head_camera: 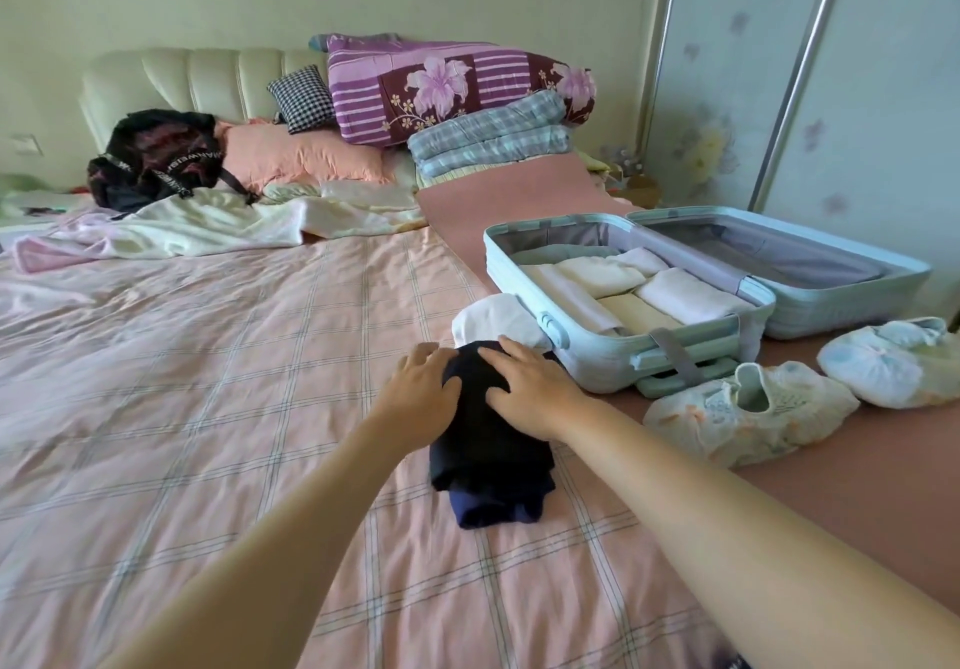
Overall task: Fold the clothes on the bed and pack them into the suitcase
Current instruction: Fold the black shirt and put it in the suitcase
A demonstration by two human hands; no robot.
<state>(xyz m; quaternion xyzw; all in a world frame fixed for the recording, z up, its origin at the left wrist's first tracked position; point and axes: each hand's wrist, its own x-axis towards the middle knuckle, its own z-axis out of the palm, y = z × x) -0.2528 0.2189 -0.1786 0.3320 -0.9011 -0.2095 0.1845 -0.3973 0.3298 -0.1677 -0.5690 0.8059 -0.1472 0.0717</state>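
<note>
Head: 2 hands point(421, 389) point(531, 383), 1 suitcase point(602, 356)

Both hands, left hand point(423, 388) and right hand point(530, 388), rest flat on a folded dark garment point(491, 455) on the bed point(208, 382), just beside the open suitcase point(597, 356) holding folded clothes point(639, 286)

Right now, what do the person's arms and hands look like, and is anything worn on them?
The left forearm and right forearm are bare down to the picture's lower edge; no sleeve shows. The left hand and right hand are bare too: no glove, ring, watch or bracelet is visible.
</note>
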